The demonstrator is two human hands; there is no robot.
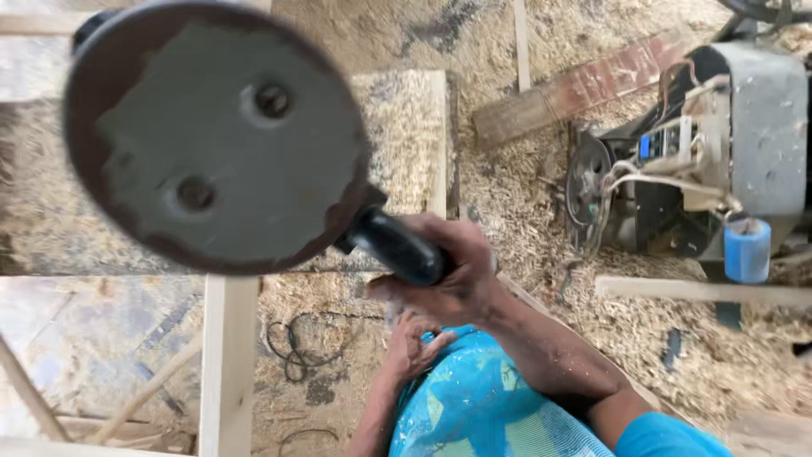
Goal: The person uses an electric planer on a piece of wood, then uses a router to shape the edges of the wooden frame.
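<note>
Here the right hand (452, 275) is clenched around the black handle (393, 245) of a round disc tool (216, 135), raised above the sawdust-covered floor (524, 211). The handle's long axis runs from the hand up-left to the disc. A firm grip seems advisable. The left hand (410, 347) rests curled on blue cloth (474, 398); whether it grasps is unclear.

Bare forearms dusted with pale specks, short bright-blue sleeve (664, 436), turquoise paint-flecked garment (474, 406), perhaps an apron
</note>
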